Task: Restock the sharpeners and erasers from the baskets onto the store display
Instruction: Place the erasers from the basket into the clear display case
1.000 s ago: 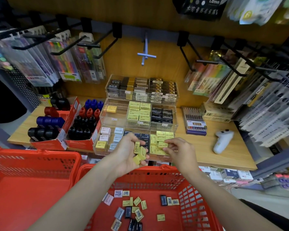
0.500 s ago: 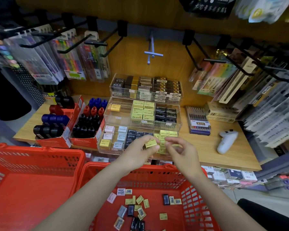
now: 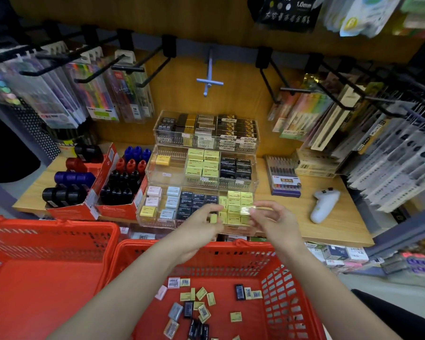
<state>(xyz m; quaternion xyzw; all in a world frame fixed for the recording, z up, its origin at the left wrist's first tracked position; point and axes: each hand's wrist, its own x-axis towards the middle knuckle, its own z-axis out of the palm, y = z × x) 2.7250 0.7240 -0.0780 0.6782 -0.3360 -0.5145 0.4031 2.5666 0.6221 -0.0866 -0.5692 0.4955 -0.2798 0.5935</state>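
Wooden shelf (image 3: 334,227) with hanging pen packs, one card reading "1.0mm". Red basket (image 3: 275,268) below, loose yellow and black erasers (image 3: 201,294) inside. Clear tiered display (image 3: 157,212), erasers sorted by colour. Left hand (image 3: 201,227) grips small yellow erasers; right hand (image 3: 272,222) pinches yellow eraser (image 3: 246,210) over front-right yellow compartment.
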